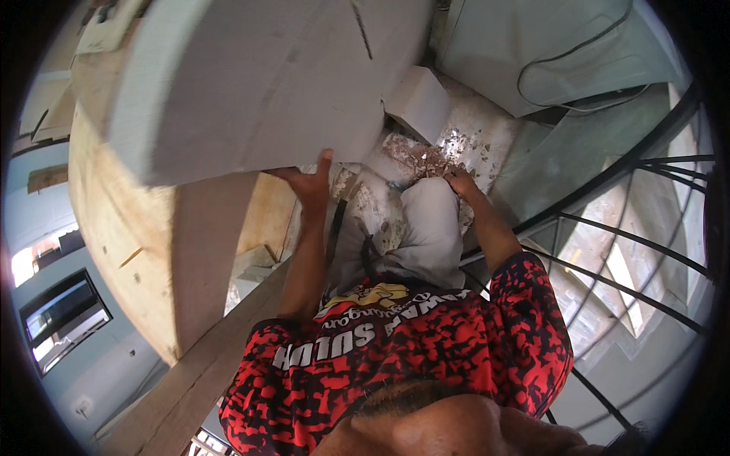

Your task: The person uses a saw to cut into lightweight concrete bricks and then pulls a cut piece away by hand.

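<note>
A large grey-white slab (281,91) with a thick left side fills the upper left, a short dark line near its top. My left hand (308,186) grips its lower edge, the thumb up on the flat face and the other fingers hidden behind. My right hand (459,182) is at the right side of my bent knee (432,209), above a dusty floor. Its fingers are small and dark here, and I see nothing plainly held in it. Just beyond the knee lie brown crumbs of debris (426,158), and a white block (418,102) stands behind them.
At right runs a black metal railing (639,235), with lower steps visible through its bars. A grey panel (563,45) with a loose dark cable (525,72) leans at the upper right. Pale wooden boards (122,235) stand left, near a wooden beam (205,349).
</note>
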### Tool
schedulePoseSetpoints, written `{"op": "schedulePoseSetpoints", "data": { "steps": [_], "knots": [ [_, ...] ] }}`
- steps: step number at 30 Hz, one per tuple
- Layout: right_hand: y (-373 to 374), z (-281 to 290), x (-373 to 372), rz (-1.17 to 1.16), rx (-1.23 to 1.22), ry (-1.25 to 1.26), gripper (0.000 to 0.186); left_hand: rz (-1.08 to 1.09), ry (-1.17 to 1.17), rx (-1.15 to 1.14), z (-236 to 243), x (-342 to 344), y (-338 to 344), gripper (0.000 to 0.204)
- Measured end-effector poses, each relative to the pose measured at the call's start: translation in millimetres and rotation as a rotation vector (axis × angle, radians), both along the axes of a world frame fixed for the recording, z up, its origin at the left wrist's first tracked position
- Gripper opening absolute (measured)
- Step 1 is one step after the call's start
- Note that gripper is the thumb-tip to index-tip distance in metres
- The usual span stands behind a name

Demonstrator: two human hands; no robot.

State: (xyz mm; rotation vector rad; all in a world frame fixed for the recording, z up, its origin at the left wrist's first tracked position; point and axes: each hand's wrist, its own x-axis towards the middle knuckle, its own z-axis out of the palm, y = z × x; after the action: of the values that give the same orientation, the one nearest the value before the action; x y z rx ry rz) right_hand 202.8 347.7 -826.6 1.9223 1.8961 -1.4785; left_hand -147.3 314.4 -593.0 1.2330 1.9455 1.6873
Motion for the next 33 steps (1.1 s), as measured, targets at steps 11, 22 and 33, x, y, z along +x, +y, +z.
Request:
{"op": "schedulePoseSetpoints", "data": {
  "steps": [11, 22, 33],
  "knots": [
    [17, -82, -61, 0.444, -0.625, 0.603, 0.056, 0.305, 0.369, 0.314, -121, -105, -14, 0.096],
    [-69, -117, -76, 0.583, -0.049, 0.439, 0.074, 0.219, 0.421, 0.625, -92, -88, -35, 0.069],
    [-82, -99, -108, 0.571, 0.334, 0.342, 0.057, -0.262, 0.344, 0.840, -94, -71, -1, 0.076]
  ]
}}
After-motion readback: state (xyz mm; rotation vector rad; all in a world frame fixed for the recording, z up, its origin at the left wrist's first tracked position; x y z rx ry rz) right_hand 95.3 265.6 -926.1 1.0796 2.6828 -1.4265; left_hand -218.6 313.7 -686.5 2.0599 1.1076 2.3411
